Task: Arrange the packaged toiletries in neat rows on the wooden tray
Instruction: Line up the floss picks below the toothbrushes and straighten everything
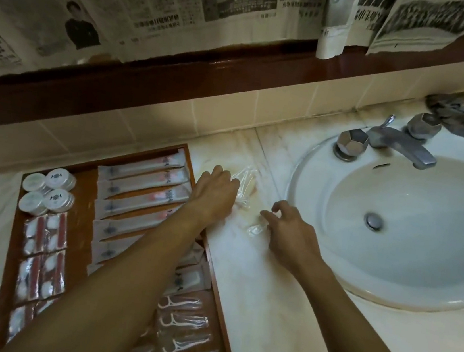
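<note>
Resting over clear plastic packets of cotton swabs on the pale marble counter, left hand, grip hidden. Pinching a small clear packet beside the white sink, right hand. Lined with rowed toiletries, wooden tray.

Round white packets: four, in a two-by-two cluster on the wooden tray
Long sachets: at least six in a column; more hidden under the arm
Red-striped clear packs: about six visible
Floss-pick packs: about five visible
Clear packets on worktop: two
Hands: two
Tap knobs: two
</note>
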